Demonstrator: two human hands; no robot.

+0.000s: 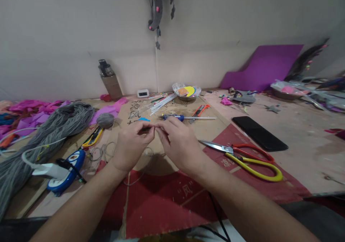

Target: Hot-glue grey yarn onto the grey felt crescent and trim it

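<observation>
My left hand point(132, 143) and my right hand point(179, 141) meet over the middle of the cardboard, fingertips pinched together and touching. Between them they seem to grip a thin grey strand of yarn point(145, 166), which loops below the fingers; the pinched bit itself is too small to see clearly. Off to the left, a small ball of grey yarn point(105, 120) lies beside a thick grey yarn skein point(61, 127). Just behind my fingertips are a blue-handled tool point(174, 117) and a light blue cut-out piece point(144, 119).
Red-and-yellow scissors point(242, 156) and a black phone point(258, 133) lie to the right. An orange cutter point(199, 111), white sticks point(163, 103) and a bowl point(186, 97) are behind. At left are a yellow cutter point(93, 137) and a blue power strip point(67, 173) with cables.
</observation>
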